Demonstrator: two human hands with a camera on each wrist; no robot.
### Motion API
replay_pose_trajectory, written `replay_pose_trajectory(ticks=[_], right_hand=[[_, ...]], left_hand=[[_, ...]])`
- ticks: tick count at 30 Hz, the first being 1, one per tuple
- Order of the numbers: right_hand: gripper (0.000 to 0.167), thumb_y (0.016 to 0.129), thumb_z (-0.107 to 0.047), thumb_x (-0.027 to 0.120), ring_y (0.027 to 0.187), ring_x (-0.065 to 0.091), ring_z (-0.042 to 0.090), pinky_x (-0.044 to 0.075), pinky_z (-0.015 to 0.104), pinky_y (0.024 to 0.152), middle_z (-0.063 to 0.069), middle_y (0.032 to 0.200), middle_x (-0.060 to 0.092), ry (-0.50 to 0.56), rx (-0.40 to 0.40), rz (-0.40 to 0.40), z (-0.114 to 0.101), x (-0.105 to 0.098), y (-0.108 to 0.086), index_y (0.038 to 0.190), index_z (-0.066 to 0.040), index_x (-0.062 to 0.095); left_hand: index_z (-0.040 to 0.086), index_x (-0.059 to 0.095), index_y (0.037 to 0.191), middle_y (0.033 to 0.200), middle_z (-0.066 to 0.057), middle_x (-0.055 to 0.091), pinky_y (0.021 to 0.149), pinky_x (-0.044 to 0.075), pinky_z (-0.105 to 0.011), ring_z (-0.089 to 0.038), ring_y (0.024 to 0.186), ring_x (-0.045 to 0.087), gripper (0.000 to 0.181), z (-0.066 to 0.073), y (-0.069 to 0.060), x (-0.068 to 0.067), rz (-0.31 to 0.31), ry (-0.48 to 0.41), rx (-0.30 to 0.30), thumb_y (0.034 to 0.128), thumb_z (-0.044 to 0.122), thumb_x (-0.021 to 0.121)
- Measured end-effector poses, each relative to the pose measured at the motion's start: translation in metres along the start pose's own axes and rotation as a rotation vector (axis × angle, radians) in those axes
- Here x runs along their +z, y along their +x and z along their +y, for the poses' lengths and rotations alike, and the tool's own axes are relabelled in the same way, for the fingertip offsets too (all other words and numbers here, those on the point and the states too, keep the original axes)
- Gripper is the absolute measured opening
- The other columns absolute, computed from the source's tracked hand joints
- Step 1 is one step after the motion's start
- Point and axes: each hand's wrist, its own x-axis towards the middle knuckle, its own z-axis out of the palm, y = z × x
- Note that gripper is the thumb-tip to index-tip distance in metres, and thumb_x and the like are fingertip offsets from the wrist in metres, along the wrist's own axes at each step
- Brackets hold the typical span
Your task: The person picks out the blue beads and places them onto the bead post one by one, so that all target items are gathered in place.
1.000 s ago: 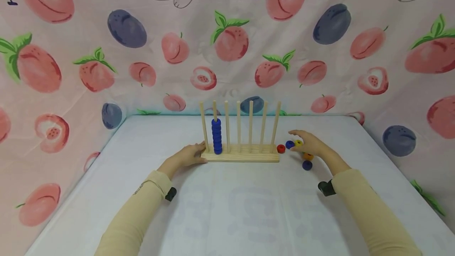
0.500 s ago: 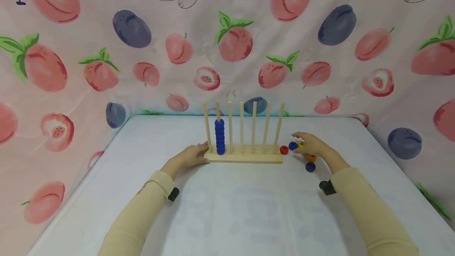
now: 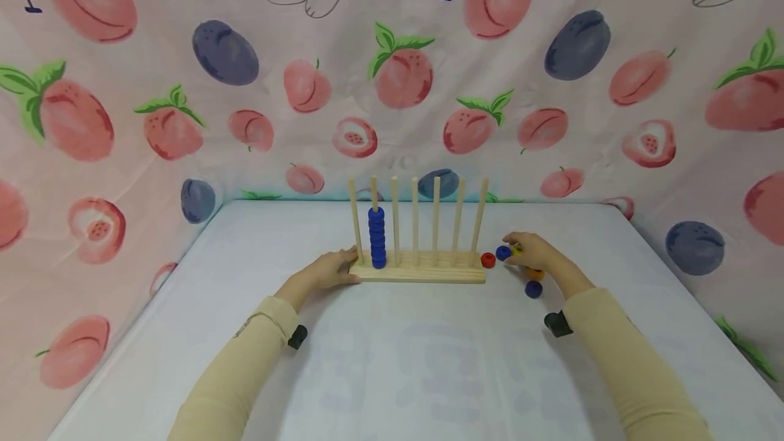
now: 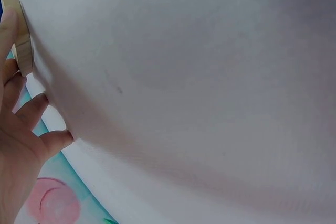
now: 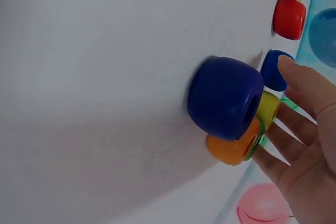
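A wooden counting frame (image 3: 422, 276) with several upright pegs stands on the table, a stack of blue beads (image 3: 377, 240) on its second peg from the left. My left hand (image 3: 323, 269) grips the left end of its base, thumb at the front. To the right of the frame, my right hand (image 3: 535, 252) pinches a blue bead (image 3: 503, 252) between thumb and index finger; the index tip is hidden in the right wrist view. Around that hand lie a yellow bead (image 5: 269, 108), an orange bead (image 5: 231, 145), a partly hidden green bead (image 5: 257, 142) and another blue bead (image 5: 224, 98).
A red bead (image 3: 488, 260) lies close to the frame's right end. White cloth covers the table (image 3: 429, 359), and a fruit-printed curtain (image 3: 257, 101) hangs behind its far edge. Each sleeve has a dark wrist camera (image 3: 558, 324) beneath it.
My right thumb and index finger have come together on the blue bead. The left hand keeps its hold on the frame. The view has shifted slightly.
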Motion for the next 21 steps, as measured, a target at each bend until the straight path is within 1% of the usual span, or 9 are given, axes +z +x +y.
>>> replay_pose_trajectory(ticks=[2,5,7,10,14,21], right_hand=[[0.053,0.088,-0.019,0.065,0.106,0.052,0.040,0.041,0.058,0.100,0.033,0.126,0.051,0.004,0.039,-0.008,-0.002,0.002,0.001,0.130,0.009,0.046],[0.053,0.090,-0.018,0.063,0.101,0.051,0.036,0.044,0.056,0.098,0.031,0.128,0.050,0.013,0.094,-0.025,-0.005,0.003,0.002,0.132,0.007,0.045],[0.051,0.090,-0.018,0.063,0.101,0.050,0.036,0.043,0.057,0.099,0.031,0.128,0.050,0.010,0.111,-0.030,-0.005,0.005,0.003,0.132,0.006,0.045],[0.046,0.090,-0.016,0.063,0.100,0.051,0.035,0.043,0.057,0.099,0.030,0.124,0.053,-0.004,0.116,-0.024,-0.005,0.007,0.005,0.128,0.006,0.048],[0.040,0.090,-0.014,0.063,0.095,0.052,0.034,0.044,0.055,0.098,0.028,0.116,0.056,-0.022,0.100,-0.008,-0.006,0.009,0.006,0.122,0.008,0.052],[0.034,0.089,-0.012,0.064,0.095,0.052,0.034,0.045,0.054,0.097,0.028,0.114,0.058,-0.014,0.098,0.013,-0.012,0.008,0.004,0.116,0.008,0.055]], left_hand=[[-0.001,0.031,0.144,0.152,-0.017,0.025,0.116,0.021,-0.051,-0.042,0.140,0.025,0.070,0.000,0.000,0.000,-0.002,-0.005,-0.002,0.0902,0.031,0.063],[-0.002,0.031,0.144,0.152,-0.019,0.025,0.116,0.022,-0.052,-0.043,0.139,0.025,0.070,-0.001,0.000,-0.001,0.001,0.001,0.006,0.0903,0.030,0.063],[-0.001,0.031,0.144,0.152,-0.018,0.025,0.116,0.022,-0.051,-0.042,0.139,0.025,0.070,-0.001,0.000,-0.002,0.000,-0.006,0.003,0.0902,0.030,0.063],[-0.001,0.030,0.145,0.152,-0.018,0.025,0.116,0.022,-0.052,-0.043,0.139,0.025,0.070,-0.001,0.000,-0.002,-0.002,-0.009,0.006,0.0906,0.031,0.062],[-0.001,0.031,0.144,0.152,-0.018,0.026,0.115,0.023,-0.053,-0.043,0.139,0.025,0.070,-0.002,0.001,0.000,-0.001,-0.006,0.011,0.0906,0.031,0.062],[-0.001,0.030,0.145,0.152,-0.018,0.026,0.115,0.023,-0.052,-0.043,0.139,0.025,0.070,-0.003,0.000,0.000,0.005,-0.006,0.016,0.0905,0.031,0.062]])
